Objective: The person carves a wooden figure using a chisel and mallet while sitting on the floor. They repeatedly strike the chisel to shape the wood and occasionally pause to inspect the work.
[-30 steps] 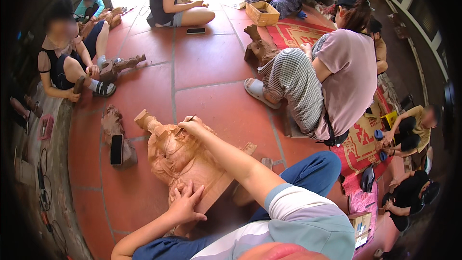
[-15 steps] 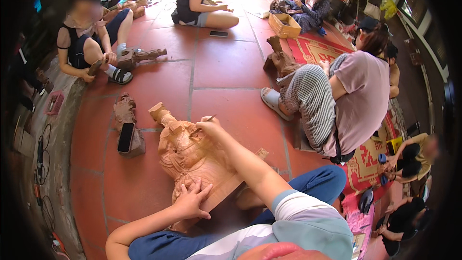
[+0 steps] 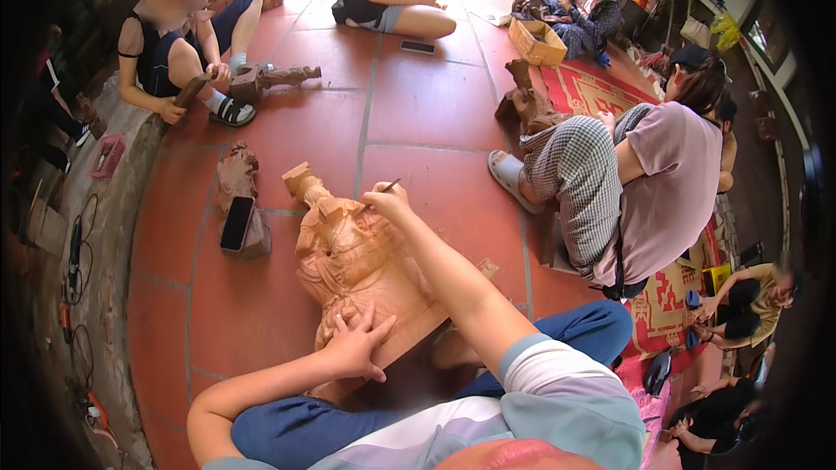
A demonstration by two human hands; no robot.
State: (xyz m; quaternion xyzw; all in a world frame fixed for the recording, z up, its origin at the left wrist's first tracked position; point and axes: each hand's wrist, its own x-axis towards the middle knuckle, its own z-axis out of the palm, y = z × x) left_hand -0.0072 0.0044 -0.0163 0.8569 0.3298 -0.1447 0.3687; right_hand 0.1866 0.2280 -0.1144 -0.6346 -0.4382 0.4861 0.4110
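A light-brown carved wooden figure (image 3: pixel 335 252) leans across my lap, its narrow top tilted to the far left and its broad flat base toward me. My left hand (image 3: pixel 357 346) lies on its lower part with the fingers spread. Over the figure's upper right side, my right hand (image 3: pixel 386 200) pinches a thin dark stick-like tool (image 3: pixel 394 184). One end of the tool sticks up out of my fingers and the other points down at the carving. Whether its tip touches the wood is hard to tell.
Left of the figure, a black phone (image 3: pixel 236 224) rests on a rough brown carving (image 3: pixel 239 176). A person with a dark carving sits at far left, another in checked trousers (image 3: pixel 570 183) at right. A wooden box (image 3: pixel 536 42), red mat (image 3: pixel 601 91) and cables (image 3: pixel 77 252) lie around.
The whole view has shifted, so the scene sits farther right and slightly higher. The tool in my right hand shows at a changed tilt. My left hand stays spread on the figure.
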